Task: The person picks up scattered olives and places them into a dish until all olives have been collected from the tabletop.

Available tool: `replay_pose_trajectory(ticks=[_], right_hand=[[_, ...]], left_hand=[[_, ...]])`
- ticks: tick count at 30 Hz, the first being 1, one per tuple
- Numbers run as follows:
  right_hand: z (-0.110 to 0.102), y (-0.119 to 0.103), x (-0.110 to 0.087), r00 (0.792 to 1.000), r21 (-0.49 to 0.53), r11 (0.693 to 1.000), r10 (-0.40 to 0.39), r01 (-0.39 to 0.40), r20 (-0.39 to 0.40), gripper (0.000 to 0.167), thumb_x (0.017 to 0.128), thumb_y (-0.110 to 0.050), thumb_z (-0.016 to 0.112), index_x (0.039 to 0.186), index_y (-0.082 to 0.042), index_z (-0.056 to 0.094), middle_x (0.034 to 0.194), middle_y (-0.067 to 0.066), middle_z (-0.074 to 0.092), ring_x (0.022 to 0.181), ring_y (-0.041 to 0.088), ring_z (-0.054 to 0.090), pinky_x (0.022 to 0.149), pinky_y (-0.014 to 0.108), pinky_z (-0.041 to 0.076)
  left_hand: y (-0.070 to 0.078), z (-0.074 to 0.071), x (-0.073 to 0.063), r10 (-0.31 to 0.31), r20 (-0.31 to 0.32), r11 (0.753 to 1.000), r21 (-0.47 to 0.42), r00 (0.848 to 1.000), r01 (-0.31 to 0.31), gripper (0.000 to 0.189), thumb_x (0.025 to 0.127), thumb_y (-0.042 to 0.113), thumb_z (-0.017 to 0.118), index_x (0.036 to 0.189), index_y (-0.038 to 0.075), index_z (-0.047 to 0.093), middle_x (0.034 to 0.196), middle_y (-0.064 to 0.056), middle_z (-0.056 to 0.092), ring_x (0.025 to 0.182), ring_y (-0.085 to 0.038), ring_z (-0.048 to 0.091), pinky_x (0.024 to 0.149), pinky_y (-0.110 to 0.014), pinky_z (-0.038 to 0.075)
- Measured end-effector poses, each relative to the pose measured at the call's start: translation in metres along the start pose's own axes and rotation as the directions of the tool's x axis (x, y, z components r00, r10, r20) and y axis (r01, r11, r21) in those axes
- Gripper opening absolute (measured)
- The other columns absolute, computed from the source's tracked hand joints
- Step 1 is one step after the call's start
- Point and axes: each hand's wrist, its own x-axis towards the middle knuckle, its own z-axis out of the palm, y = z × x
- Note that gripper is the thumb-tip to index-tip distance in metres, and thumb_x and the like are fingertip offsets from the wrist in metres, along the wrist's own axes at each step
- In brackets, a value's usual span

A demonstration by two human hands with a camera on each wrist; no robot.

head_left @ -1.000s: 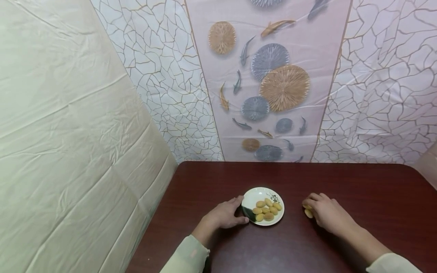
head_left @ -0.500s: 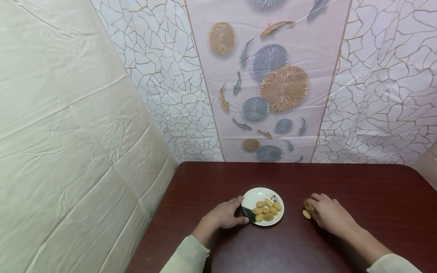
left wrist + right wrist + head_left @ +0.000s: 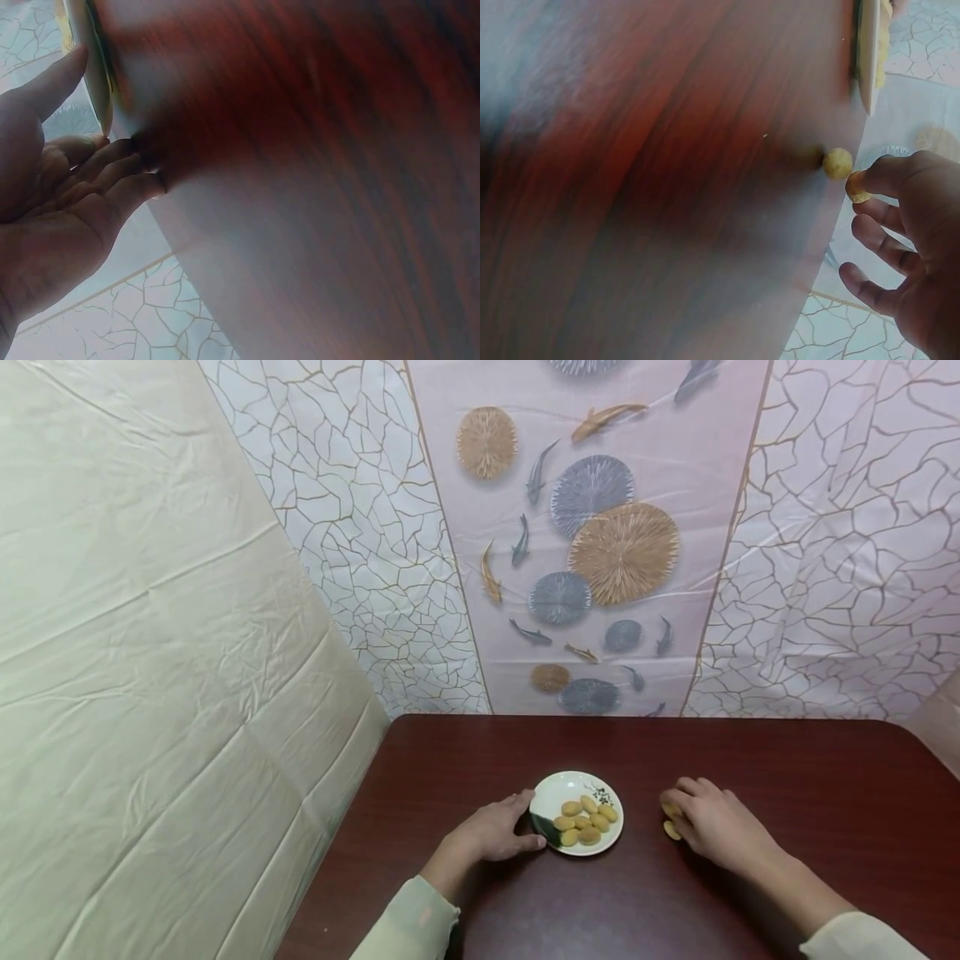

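Note:
My left hand point(image 3: 491, 831) rests at the left rim of a small white plate point(image 3: 555, 789), fingers extended, thumb and fingertips touching the edge. In the left wrist view the plate point(image 3: 97, 82) appears edge-on beside that hand point(image 3: 67, 172). Several small yellow oval pieces point(image 3: 589, 835) lie on the plate; I cannot tell their kind. To the right, my right hand point(image 3: 716, 822) pinches one yellow oval piece point(image 3: 860, 193) between thumb and forefinger. Just beside it, another yellow piece point(image 3: 838, 163) sits on the table. The other right fingers point(image 3: 877, 244) are loosely bent.
A dark red-brown wooden table point(image 3: 600, 918) carries everything. Behind it hangs a patterned cloth point(image 3: 585, 568) with printed fish and round shapes. A pale cloth wall point(image 3: 187, 693) stands along the left side. The plate has a dark green patch and a printed sprig.
My right hand has shifted slightly left and away from me, with the loose yellow piece now showing more beside its fingertips. My left hand and the plate have stayed put.

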Motion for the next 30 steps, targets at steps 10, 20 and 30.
replay_pose_trajectory(ticks=[10, 20, 30], right_hand=[[-0.003, -0.01, 0.011, 0.998, 0.012, 0.998, -0.053, 0.054, -0.04, 0.034, 0.077, -0.006, 0.095, 0.105, -0.014, 0.079, 0.1, 0.0, 0.07, 0.087, 0.025, 0.065, 0.06, 0.042, 0.052], [-0.001, -0.017, 0.016, 0.996, 0.025, 0.997, -0.072, 0.074, -0.058, 0.033, 0.078, -0.007, 0.095, 0.105, -0.016, 0.079, 0.099, -0.004, 0.068, 0.087, 0.023, 0.064, 0.062, 0.04, 0.051], [0.002, -0.024, 0.023, 0.991, 0.026, 0.995, -0.096, 0.099, -0.088, 0.032, 0.079, -0.007, 0.095, 0.104, -0.017, 0.079, 0.098, -0.005, 0.068, 0.086, 0.021, 0.062, 0.06, 0.037, 0.048]], left_hand=[[0.0, 0.001, 0.0, 0.006, -0.005, 1.0, -0.002, 1.0, -0.006, 0.09, 0.103, 0.056, 0.074, 0.175, 0.018, 0.035, 0.177, -0.008, 0.044, 0.163, -0.029, 0.046, 0.131, -0.046, 0.043], [0.0, 0.0, -0.001, 0.008, -0.004, 1.0, -0.001, 1.0, -0.008, 0.09, 0.104, 0.055, 0.073, 0.175, 0.017, 0.034, 0.177, -0.008, 0.044, 0.163, -0.028, 0.045, 0.131, -0.045, 0.042], [0.001, -0.002, -0.002, -0.002, 0.005, 1.0, -0.007, 1.0, 0.002, 0.089, 0.104, 0.056, 0.073, 0.175, 0.02, 0.034, 0.178, -0.008, 0.043, 0.164, -0.028, 0.044, 0.131, -0.046, 0.042]])
